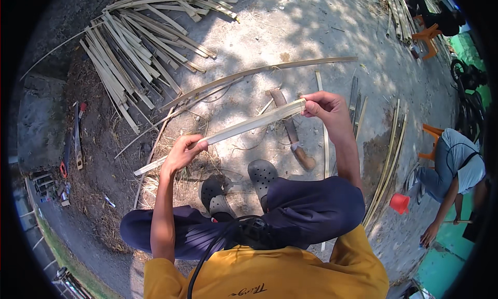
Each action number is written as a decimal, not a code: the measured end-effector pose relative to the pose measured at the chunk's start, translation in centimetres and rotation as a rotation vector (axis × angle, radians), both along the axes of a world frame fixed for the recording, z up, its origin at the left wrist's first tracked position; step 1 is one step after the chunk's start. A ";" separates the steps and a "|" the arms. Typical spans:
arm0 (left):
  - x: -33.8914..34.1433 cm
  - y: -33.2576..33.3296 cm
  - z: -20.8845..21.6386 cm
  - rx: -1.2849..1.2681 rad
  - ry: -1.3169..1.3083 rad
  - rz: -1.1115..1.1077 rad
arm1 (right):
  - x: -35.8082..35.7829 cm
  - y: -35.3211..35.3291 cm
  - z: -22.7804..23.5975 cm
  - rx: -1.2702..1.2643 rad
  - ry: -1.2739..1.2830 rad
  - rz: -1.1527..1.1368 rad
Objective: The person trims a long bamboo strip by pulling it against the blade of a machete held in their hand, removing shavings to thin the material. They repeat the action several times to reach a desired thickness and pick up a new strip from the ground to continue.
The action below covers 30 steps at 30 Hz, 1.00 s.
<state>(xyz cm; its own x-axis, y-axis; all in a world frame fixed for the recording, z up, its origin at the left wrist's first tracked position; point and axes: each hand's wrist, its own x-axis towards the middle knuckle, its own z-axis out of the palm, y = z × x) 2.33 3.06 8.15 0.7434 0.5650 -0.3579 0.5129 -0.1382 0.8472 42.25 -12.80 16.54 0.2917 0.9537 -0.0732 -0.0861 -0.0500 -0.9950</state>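
Observation:
A pale split bamboo strip (249,125) is stretched across in front of me, its right end higher than its left. My left hand (184,151) grips it toward the left, with the tip sticking out past the wrist. At the far right end, my right hand (327,109) pinches the strip between thumb and fingers. Below the strip, on the ground, lies a machete (291,133) with a dark blade and a wooden handle; the strip crosses over part of its blade.
Several split bamboo strips (124,55) are heaped at the upper left. A long curved strip (270,68) lies beyond my hands. Long poles (386,164) and a red bucket (399,203) are to the right, near a bending person (456,164). A saw (78,135) lies left.

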 end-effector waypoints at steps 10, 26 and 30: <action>2.4 0.7 4.4 0.294 0.030 0.016 | 1.0 -0.6 0.6 -0.005 0.031 -0.118; 10.6 8.4 21.8 0.555 -0.570 0.278 | -2.6 -14.6 -26.8 -0.725 -1.009 -0.111; 11.2 8.9 26.2 0.481 -0.731 0.407 | -2.0 -14.5 -27.7 -0.758 -0.997 -0.021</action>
